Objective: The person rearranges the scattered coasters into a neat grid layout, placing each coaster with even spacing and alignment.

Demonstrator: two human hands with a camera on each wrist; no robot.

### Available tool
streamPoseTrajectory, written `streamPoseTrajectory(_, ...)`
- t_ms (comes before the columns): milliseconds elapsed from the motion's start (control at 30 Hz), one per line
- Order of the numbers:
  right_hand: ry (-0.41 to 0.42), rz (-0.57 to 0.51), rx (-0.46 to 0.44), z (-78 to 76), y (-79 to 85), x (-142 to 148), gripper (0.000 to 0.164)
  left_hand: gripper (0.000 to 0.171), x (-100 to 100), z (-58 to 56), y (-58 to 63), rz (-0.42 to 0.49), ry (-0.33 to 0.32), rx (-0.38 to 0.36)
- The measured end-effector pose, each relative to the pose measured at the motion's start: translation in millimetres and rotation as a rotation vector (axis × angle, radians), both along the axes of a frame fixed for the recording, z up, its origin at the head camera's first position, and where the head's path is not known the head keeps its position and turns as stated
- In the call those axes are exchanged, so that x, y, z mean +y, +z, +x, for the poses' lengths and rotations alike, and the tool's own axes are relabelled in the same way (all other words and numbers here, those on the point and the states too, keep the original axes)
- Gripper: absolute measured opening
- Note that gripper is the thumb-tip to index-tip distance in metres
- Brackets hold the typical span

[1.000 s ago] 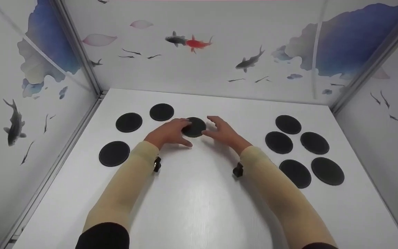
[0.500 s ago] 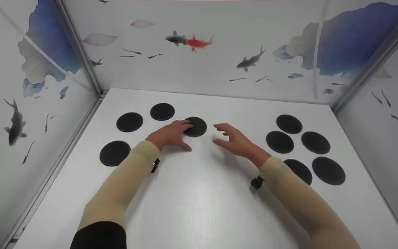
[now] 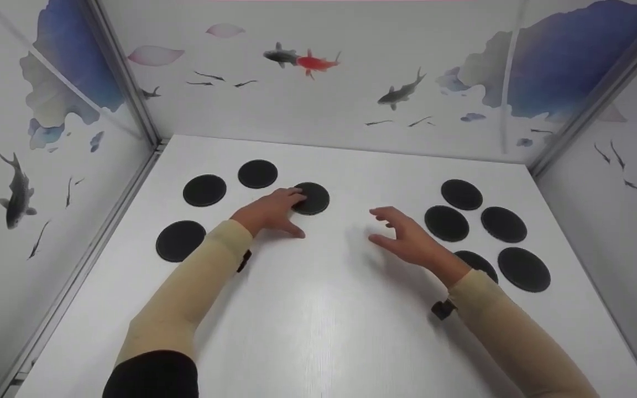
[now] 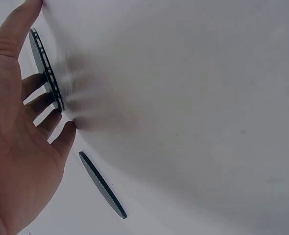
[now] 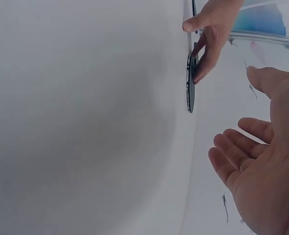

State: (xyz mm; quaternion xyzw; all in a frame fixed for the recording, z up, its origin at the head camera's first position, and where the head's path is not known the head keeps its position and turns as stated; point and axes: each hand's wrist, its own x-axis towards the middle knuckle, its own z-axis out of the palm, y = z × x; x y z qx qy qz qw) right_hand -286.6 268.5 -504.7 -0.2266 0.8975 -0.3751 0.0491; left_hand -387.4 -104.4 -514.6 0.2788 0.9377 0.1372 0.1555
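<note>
In the head view my left hand [image 3: 269, 213] reaches over the left edge of a flat black round disc [image 3: 315, 200] near the far middle of the table. Its fingertips rest on the disc, while the thumb stands apart from it on the near side. The left wrist view shows the fingers at the upright-looking edge of the disc [image 4: 38, 54], which has pale spots along its rim. My right hand [image 3: 410, 237] is held over the table with fingers loosely bent and nothing in them. Closest to it is another black disc [image 3: 447, 224].
Three more black discs lie at the left, among them a far one [image 3: 257, 174] and a near one [image 3: 180, 241]. Several discs are grouped at the right, one [image 3: 470, 262] partly behind the right wrist. White panels with painted fish [image 3: 317, 63] enclose the white table [image 3: 318, 309].
My right hand has drawn away from the middle disc, to the right and nearer to me. The left hand keeps its place at the disc, which lies where it was.
</note>
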Motion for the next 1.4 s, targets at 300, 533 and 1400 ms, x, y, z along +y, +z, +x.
streamPoseTrajectory(300,-0.14,0.107,0.145,1.7,4.6,49,0.065,0.108,-1,1.5,0.2,0.009,0.002,0.003)
streamPoseTrajectory(533,-0.266,0.17,0.065,1.4,-0.3,95,0.082,0.108,1,0.7,-1.6,-0.009,-0.004,0.002)
streamPoseTrajectory(1400,-0.266,0.337,-0.066,-13.2,-24.7,165,0.116,0.108,1,0.7,-1.1,-0.005,0.002,-0.005)
